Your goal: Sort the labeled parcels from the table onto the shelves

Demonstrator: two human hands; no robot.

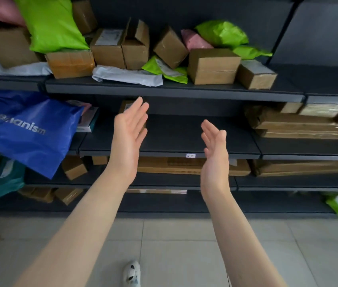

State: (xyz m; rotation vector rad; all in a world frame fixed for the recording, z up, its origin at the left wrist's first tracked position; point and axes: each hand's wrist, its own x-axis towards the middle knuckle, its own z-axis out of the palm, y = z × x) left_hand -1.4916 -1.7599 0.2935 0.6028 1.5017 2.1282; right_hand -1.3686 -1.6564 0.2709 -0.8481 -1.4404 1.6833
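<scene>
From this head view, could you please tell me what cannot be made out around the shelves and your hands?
- Small box: mostly hidden behind the left hand.
- Shelf tag: print too small to read.
- Blue bag: first letters of its lettering lost in a fold.
- Table: out of frame.
- Right hand: open, empty.

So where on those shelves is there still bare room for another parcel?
The middle shelf is bare between the blue bag and the flat cardboard boxes, right past both open hands. The top shelf is crowded with boxes and green bags, with free board only at its far right end.
</scene>
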